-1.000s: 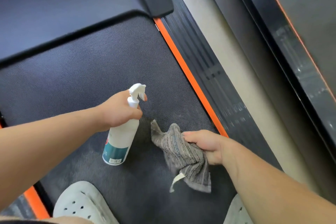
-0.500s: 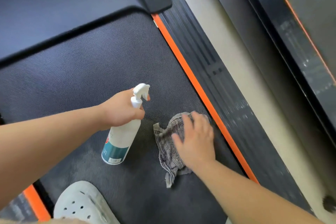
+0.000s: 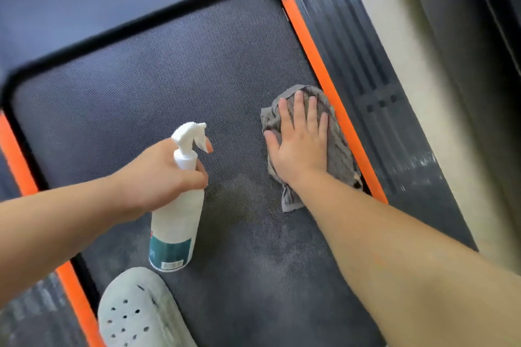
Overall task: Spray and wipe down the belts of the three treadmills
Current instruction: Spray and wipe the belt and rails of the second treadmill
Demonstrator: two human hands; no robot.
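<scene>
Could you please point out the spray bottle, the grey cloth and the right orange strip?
spray bottle (image 3: 177,220): head view, white body above the label.
grey cloth (image 3: 339,152): head view, exposed right side.
right orange strip (image 3: 313,56): head view, stretch above the cloth.

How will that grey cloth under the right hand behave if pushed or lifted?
The grey cloth looks floppy: it lies crumpled, a loose corner trailing by the wrist, so it would probably droop if lifted. Pushed by the flat right hand, it likely bunches and drags on the textured belt rather than gliding.
</scene>
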